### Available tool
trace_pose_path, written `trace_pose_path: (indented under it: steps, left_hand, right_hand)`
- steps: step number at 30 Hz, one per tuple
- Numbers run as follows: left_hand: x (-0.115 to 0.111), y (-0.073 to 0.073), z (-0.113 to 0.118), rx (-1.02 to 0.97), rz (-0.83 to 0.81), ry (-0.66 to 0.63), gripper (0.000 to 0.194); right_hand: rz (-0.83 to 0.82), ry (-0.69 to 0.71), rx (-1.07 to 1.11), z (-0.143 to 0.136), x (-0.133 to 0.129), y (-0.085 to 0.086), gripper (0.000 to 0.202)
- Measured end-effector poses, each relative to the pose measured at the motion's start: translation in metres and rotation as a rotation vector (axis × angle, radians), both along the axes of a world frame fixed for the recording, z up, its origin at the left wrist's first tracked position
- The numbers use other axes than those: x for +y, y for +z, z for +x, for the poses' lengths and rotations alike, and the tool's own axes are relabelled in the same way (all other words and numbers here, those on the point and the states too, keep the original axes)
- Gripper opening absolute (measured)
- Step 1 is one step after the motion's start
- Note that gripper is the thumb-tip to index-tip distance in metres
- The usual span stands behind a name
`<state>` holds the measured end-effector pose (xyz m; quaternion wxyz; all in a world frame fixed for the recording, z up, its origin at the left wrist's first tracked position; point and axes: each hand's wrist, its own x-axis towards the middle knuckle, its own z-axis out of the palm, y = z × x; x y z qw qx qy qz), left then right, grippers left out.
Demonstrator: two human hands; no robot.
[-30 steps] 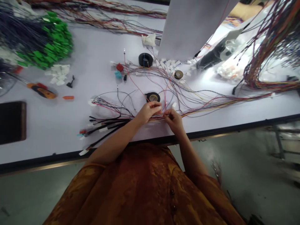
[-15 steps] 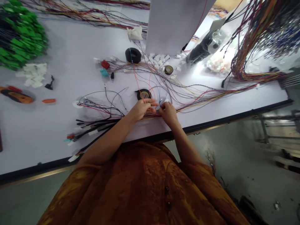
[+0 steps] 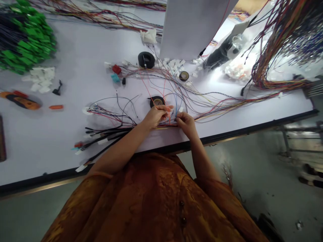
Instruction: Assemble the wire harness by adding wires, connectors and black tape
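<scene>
My left hand [image 3: 156,116] is closed in a pinch near the table's front edge, with a thin orange wire [image 3: 169,116] at its fingertips. To its right, my right hand [image 3: 186,122] pinches a thin blue wire [image 3: 176,104] that rises away from the table edge. Both hands rest over the wire harness [image 3: 214,110], whose bundled wires run under them to the right. A roll of black tape [image 3: 156,101] lies just beyond my left hand. Left of my hands, the harness spreads into loose wire ends and black-sleeved branches [image 3: 106,137].
Two more tape rolls, a large black one [image 3: 146,59] and a small one [image 3: 184,76], lie farther back. White connectors [image 3: 174,65] are scattered near an upright panel [image 3: 194,30]. At left are green connectors [image 3: 37,40] and an orange-black tool [image 3: 24,101]. Hanging wires [image 3: 262,64] stand right.
My right hand has drawn slightly away from my left, and the blue wire now stands straighter from its fingers. The orange wire has shifted at my left fingertips. The whole view has moved slightly.
</scene>
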<state>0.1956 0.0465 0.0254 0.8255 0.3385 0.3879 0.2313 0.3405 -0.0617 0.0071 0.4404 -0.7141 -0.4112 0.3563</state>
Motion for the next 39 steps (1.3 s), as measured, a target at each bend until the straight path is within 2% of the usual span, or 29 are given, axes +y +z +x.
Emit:
trace_pose_path:
  steps: [4,8,17,23,28,32,37,39]
  left_hand:
    - [-0.002,-0.004,0.003,-0.007,-0.009,-0.051,0.015]
    - [-0.003,-0.007,0.006,-0.019,0.01,-0.145,0.016]
    - [0.0,-0.01,0.011,0.041,0.119,-0.226,0.017]
    - [-0.004,-0.007,0.016,0.095,0.168,-0.194,0.02]
    - [-0.003,-0.007,0.02,0.105,0.186,-0.233,0.014]
    - [-0.004,-0.005,0.022,0.09,0.169,-0.233,0.012]
    - [-0.005,-0.004,0.021,0.108,0.191,-0.163,0.015]
    - [-0.004,-0.004,0.019,0.101,0.204,-0.193,0.013]
  right_hand:
    - [-0.033,-0.003,0.194,0.003,-0.003,0.002,0.018]
    - [-0.024,-0.011,0.249,0.004,0.0,0.0,0.019]
    - [0.0,0.031,0.032,0.002,0.001,-0.006,0.012]
    - [0.023,0.052,0.057,0.002,-0.003,-0.002,0.011]
    - [0.025,0.07,0.008,0.0,-0.004,0.001,0.008]
    - [0.029,0.061,-0.013,-0.002,-0.005,0.001,0.014]
    - [0.056,0.049,-0.061,-0.005,-0.006,-0.002,0.016]
    - [0.061,0.036,-0.082,-0.005,-0.008,-0.002,0.016]
